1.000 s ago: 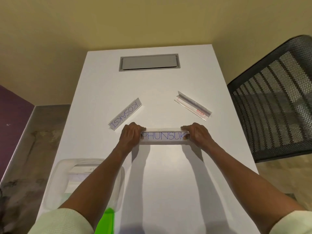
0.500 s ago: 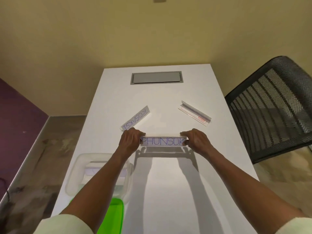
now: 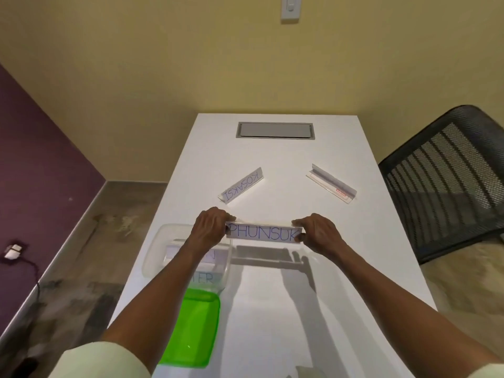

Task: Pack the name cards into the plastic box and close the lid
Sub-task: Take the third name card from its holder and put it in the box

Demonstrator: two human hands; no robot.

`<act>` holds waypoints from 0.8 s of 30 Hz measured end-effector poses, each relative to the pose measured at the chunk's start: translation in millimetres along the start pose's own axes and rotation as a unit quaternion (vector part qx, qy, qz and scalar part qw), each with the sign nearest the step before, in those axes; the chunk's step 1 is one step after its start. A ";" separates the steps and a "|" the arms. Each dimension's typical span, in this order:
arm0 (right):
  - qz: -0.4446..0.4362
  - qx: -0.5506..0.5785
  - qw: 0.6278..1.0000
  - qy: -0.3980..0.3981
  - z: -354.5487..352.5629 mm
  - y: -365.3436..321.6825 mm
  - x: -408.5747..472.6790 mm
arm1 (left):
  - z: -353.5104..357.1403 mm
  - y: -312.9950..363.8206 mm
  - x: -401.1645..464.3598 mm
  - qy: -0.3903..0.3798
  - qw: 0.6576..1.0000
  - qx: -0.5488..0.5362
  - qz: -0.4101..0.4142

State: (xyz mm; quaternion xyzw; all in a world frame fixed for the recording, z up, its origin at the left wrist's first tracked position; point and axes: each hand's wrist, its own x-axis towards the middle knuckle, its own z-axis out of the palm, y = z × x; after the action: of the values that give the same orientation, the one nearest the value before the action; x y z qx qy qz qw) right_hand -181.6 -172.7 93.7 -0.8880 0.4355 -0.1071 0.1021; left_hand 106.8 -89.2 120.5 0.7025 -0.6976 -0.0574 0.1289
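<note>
My left hand (image 3: 210,227) and right hand (image 3: 317,231) pinch the ends of the clear acrylic PHUNSUK name card (image 3: 264,233), lifted above the white table (image 3: 313,309); clear plastic box (image 3: 155,249) with cards inside sits just left, green lid (image 3: 193,328) beside it, KOSAKSI card (image 3: 242,188) and blank-side card (image 3: 331,182) further back

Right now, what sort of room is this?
Probably an office or meeting room. A long white table has a grey cable-access hatch set into its top, a black mesh office chair stands beside it, and folded clear-plastic name cards reading KOSAKSI and PHUNSUK suggest seated meetings.
</note>
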 end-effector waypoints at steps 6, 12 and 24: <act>-0.002 0.003 1.000 -0.025 9.8 -37.4 -5.4 | -13.8 -24.5 -34.6 -0.020 0.999 -0.006 -0.049; 0.012 0.015 0.998 -0.060 15.0 -76.6 -1.2 | -28.6 -55.5 -60.8 -0.036 0.995 -0.009 -0.087; 0.001 0.031 0.997 -0.069 23.7 -136.0 0.7 | -52.9 -102.7 -89.8 -0.071 0.990 -0.031 -0.120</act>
State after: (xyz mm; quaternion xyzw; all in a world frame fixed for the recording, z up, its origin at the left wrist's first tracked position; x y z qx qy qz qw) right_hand -72.3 -89.5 108.5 -0.8891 0.4252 -0.0587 0.1593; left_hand 217.8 4.8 135.5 0.7712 -0.6132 -0.1440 0.0926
